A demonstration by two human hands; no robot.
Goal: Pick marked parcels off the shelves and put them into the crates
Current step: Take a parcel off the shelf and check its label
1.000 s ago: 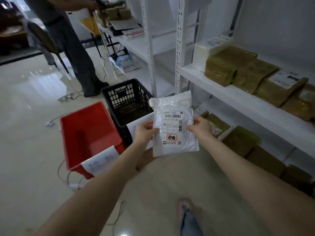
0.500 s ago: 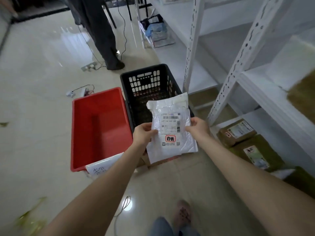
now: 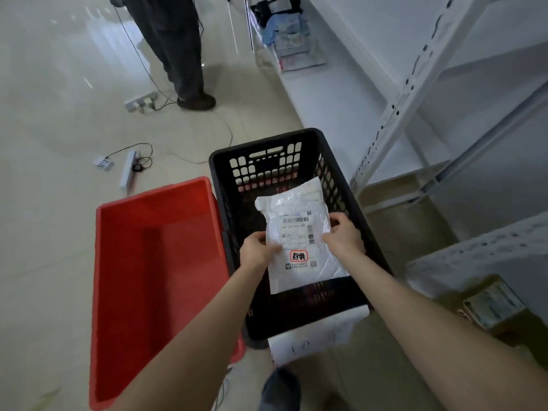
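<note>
Red plastic sat out to the left of the left fingers: the red crate (image 3: 118,277) stood on the floor close against its neighbour, with nothing visible inside it. The left hand (image 3: 256,252) pinched the left edge of the parcel (image 3: 299,232), with the thumb laid on top and the fingers (image 3: 252,237) curled round the edge. Between the two sets of fingers the white, slick-looking mailer hung label-up, with a red stamp just below the barcode, inside the mouth of the black crate (image 3: 267,167) and above its floor. The right hand (image 3: 344,237) held the opposite edge in the same way, fingers closed narrowly on the film. Below the wrists, a paper sheet (image 3: 314,336) hung on the crate's near wall. Right of the right fingers rose the white shelving frame (image 3: 409,93), and well beyond it a brown parcel (image 3: 492,304) lay on a low shelf. To my eye the drop was all but made, yet a few things could spoil it. If one hand let go before the other, the glossy bag might swing, catch on the latticed wall and land face down with its mark hidden. I couldn't read which crate the stamp called for, so a wrong bin was possible. A forearm drawn back carelessly might also tear that paper sheet loose.
</note>
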